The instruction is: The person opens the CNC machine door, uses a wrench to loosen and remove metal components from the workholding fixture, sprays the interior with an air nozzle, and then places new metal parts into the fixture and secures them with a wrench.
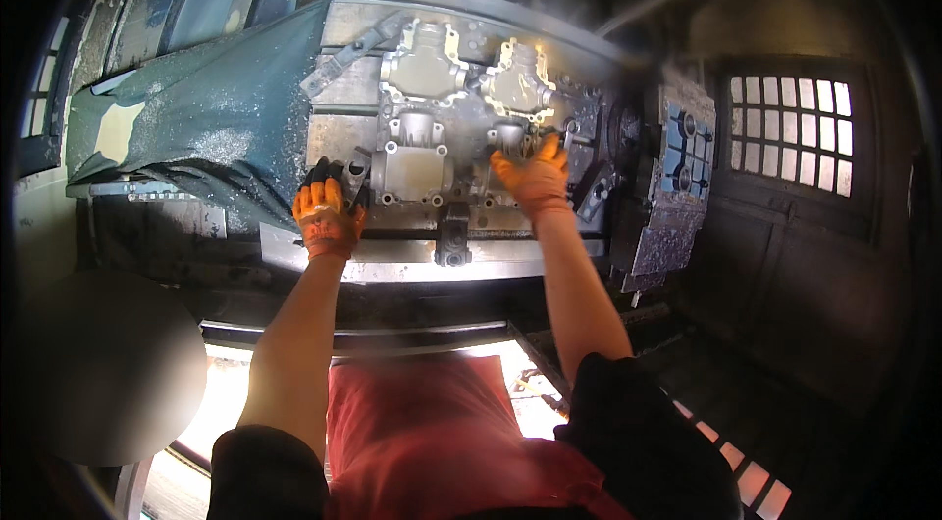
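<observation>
A gridded window (803,128) brightens the dark panel (760,275).

a machine workshop, where 4 castings (427,67) sat on a slotted bed (336,135), pale chips (224,143) littered a green sheet (270,64), dark panels (760,260) stood around, a gridded window (791,132) glowed at right

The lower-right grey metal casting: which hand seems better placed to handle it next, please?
Probably right: the orange-gloved right hand overlaps that casting; the orange-gloved left hand is left of the neighbouring grey casting.

Slotted metal bed (338,135), four grey castings (413,173), dark clamp (452,236)
</observation>
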`<action>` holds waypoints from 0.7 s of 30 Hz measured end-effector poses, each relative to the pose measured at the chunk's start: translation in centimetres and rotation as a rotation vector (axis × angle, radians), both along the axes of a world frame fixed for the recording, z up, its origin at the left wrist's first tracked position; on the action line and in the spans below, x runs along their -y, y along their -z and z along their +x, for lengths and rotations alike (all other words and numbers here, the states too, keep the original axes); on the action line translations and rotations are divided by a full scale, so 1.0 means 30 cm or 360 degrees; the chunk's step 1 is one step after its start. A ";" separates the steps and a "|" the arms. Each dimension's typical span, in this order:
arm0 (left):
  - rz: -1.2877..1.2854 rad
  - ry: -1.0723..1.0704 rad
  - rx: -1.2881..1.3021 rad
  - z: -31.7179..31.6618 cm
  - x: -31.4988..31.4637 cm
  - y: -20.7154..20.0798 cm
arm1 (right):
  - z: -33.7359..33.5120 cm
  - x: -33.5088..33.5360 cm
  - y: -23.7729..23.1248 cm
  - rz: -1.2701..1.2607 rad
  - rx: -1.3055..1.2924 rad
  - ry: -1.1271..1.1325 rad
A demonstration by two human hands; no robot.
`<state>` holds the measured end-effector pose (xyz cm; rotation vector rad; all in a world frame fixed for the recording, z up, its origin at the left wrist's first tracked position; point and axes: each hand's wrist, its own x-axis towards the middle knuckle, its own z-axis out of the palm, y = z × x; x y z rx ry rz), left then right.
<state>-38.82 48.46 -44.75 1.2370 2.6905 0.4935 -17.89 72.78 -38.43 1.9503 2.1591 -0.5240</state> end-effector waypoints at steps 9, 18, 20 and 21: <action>0.0093 0.0048 -0.0215 0.003 0.004 0.004 | -0.117 0.085 -0.012 -0.0055 0.0090 0.0277; -0.0124 0.0026 -0.0076 0.007 0.009 -0.014 | -0.089 0.010 -0.066 -0.0163 -0.0283 0.0341; -0.0099 0.0019 -0.0094 0.003 0.015 0.001 | -0.101 -0.021 -0.063 -0.0201 -0.0022 0.0238; -0.0102 0.0028 -0.0104 0.008 0.020 0.006 | -0.093 -0.009 -0.067 -0.0193 0.0020 0.0213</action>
